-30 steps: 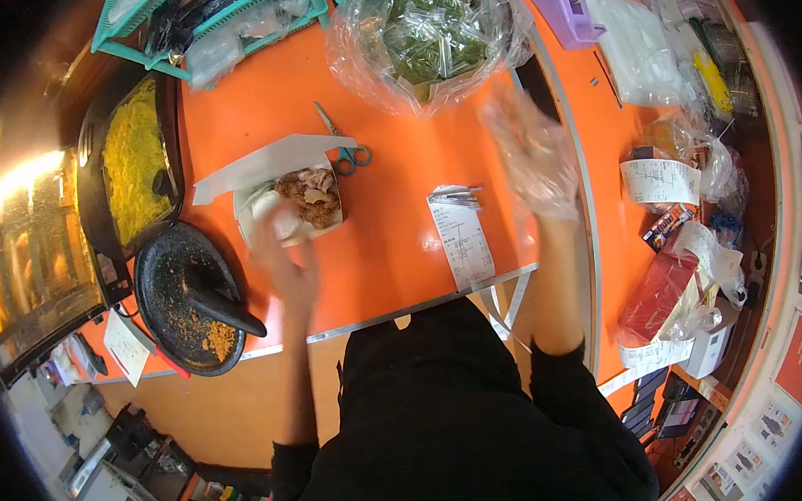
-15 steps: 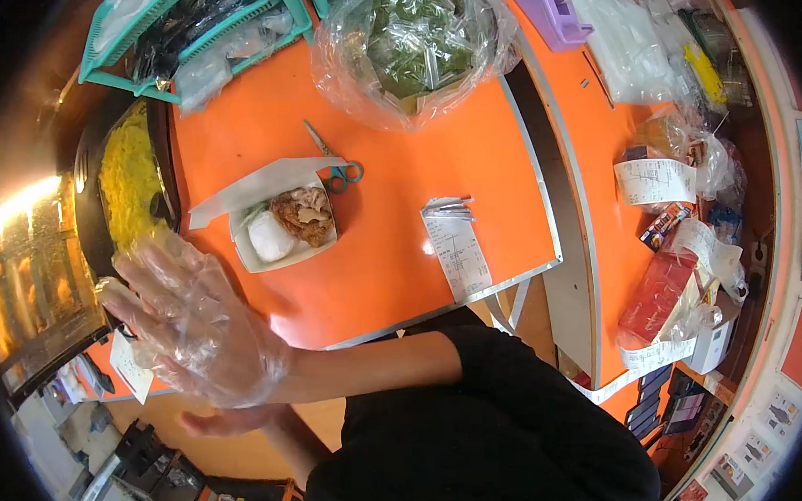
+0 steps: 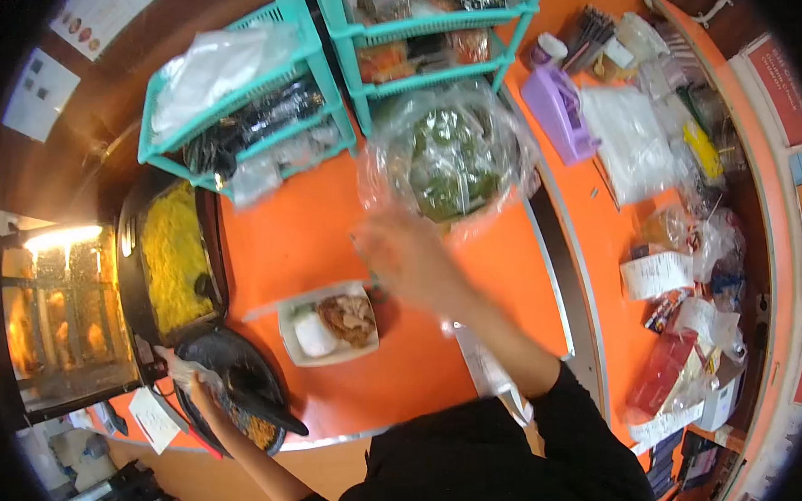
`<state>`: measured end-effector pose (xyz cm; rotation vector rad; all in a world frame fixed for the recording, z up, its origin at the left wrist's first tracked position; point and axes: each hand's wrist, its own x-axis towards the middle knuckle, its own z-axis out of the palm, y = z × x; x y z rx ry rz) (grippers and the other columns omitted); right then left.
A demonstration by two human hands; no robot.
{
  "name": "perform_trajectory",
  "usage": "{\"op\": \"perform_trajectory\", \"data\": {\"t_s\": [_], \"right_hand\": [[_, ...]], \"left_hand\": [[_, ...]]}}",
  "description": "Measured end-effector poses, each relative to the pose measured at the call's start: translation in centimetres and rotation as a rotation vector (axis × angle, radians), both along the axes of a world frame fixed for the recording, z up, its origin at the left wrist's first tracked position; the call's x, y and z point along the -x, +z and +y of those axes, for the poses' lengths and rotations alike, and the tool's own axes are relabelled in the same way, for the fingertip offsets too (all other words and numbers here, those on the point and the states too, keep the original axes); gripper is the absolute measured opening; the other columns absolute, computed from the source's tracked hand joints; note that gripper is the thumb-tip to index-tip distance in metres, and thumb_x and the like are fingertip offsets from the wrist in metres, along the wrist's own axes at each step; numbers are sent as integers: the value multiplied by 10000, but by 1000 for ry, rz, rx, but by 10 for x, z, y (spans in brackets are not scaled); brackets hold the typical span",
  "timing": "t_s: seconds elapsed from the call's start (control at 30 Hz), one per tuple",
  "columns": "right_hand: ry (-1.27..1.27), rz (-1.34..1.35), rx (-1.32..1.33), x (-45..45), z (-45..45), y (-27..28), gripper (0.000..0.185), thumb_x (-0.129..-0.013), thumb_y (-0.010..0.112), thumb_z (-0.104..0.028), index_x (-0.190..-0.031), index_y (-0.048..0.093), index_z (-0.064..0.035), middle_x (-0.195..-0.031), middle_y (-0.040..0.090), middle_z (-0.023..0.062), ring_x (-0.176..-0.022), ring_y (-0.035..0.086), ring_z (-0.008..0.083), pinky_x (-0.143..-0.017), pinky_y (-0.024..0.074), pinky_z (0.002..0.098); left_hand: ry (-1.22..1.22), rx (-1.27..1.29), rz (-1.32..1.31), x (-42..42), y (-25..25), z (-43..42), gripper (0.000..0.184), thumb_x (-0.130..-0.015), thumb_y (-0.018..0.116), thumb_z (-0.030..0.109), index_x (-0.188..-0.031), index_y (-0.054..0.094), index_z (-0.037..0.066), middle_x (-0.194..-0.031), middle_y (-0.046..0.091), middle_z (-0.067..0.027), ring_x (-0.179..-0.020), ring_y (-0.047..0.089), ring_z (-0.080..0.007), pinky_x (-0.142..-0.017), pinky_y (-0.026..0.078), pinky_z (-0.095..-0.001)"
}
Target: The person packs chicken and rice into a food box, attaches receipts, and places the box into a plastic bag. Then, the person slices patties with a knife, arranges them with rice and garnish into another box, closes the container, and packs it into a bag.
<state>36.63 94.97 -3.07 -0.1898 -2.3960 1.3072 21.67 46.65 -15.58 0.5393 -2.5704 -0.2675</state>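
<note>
My left hand (image 3: 197, 383) is over the dark mortar (image 3: 187, 416) at the lower left. Crumpled clear plastic, which looks like a disposable glove (image 3: 178, 364), is at its fingers. A black pestle (image 3: 264, 405) leans across the mortar above orange-brown paste. My right hand (image 3: 409, 259) looks bare and is smeared by motion. It is over the spot where the scissors lie, covering most of them; whether it grips them is unclear. Just left of it, an open paper box (image 3: 332, 356) holds white rice (image 3: 315, 335) and browned fried meat (image 3: 348, 319).
Shredded yellow food fills a black tray (image 3: 173, 262) beside a lit glass cabinet (image 3: 65, 322). Teal racks (image 3: 320, 91) and a plastic-lined tub of green leaves (image 3: 455, 161) stand at the back. A purple holder (image 3: 557, 111) and bagged goods (image 3: 666, 373) line the right counter.
My right hand has swung from the far left to the scissors and no longer shows a glove. My left hand has moved over the mortar, with plastic at its fingers. The view has shifted.
</note>
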Motion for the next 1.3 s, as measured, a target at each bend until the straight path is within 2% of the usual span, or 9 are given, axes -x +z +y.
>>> {"op": "perform_trajectory", "data": {"t_s": [0.07, 0.27, 0.43, 0.6, 0.73, 0.87, 1.03, 1.17, 1.3], "right_hand": [[-382, 82, -182, 41, 84, 8, 206, -879, 526, -81, -1046, 616, -1, -1027, 651, 203, -971, 621, 380, -836, 486, 425], [-668, 425, -876, 151, 287, -43, 269, -748, 630, -51, -1009, 623, 12, -965, 625, 251, -899, 596, 426, -813, 478, 498], [-542, -87, -834, 155, 325, -52, 455, -682, 685, -28, -1128, 609, -69, -1011, 642, 209, -977, 589, 405, -874, 479, 484], [-498, 280, -993, 80, 236, -15, 309, -813, 639, -82, -1107, 548, -65, -929, 663, 162, -912, 622, 372, -756, 473, 486], [-308, 50, -414, 1, 75, 22, 38, -892, 490, -34, -921, 513, -42, -764, 583, 150, -705, 603, 319, -628, 463, 389], [81, -122, 238, -35, -63, -64, 105, -878, 571, -89, -860, 479, -41, -716, 533, 116, -695, 587, 220, -622, 455, 337], [-161, -51, -41, -32, -108, -122, 151, -866, 572, -76, -987, 503, -18, -873, 552, 156, -729, 571, 300, -661, 469, 398], [-351, 249, -607, -15, -105, -32, 315, -841, 610, -111, -1128, 517, -21, -998, 585, 193, -837, 598, 334, -729, 487, 408], [79, 147, -496, 11, -74, -61, 419, -824, 654, -188, -1198, 528, -49, -930, 643, 217, -821, 640, 336, -697, 506, 404]], "left_hand": [[-134, -1125, -95, -37, -36, -23, 404, -875, 612, 302, -1186, 587, 44, -1109, 602, -50, -993, 527, -167, -872, 389, -285], [-90, -864, -121, -83, -38, -47, 350, -895, 599, 191, -1205, 594, 28, -1076, 636, -60, -921, 584, -146, -723, 441, -235], [-91, -695, -60, -132, 38, 25, 320, -914, 569, 196, -1182, 600, 26, -1119, 629, -88, -943, 593, -166, -713, 466, -282], [-147, -593, 73, -156, 47, 49, 149, -883, 565, 57, -998, 652, 18, -1007, 625, -74, -855, 568, -151, -753, 459, -282], [-375, -687, 54, -171, 59, 97, 175, -837, 544, -42, -965, 650, 14, -899, 589, -71, -808, 538, -155, -740, 435, -279], [-611, -737, 33, -192, 68, 143, 119, -814, 571, -52, -889, 646, 2, -886, 591, -100, -835, 572, -212, -731, 456, -303], [-704, -723, -30, -217, 47, 135, 164, -795, 579, -46, -923, 664, 12, -897, 587, -118, -834, 583, -238, -725, 470, -313], [-736, -762, -141, -232, 40, 130, 143, -809, 591, -7, -927, 669, 17, -912, 590, -117, -877, 586, -242, -756, 474, -333], [-960, -1129, -393, -242, 14, 154, 187, -830, 620, 53, -1013, 650, 32, -980, 597, -121, -992, 584, -260, -846, 476, -352]]}}
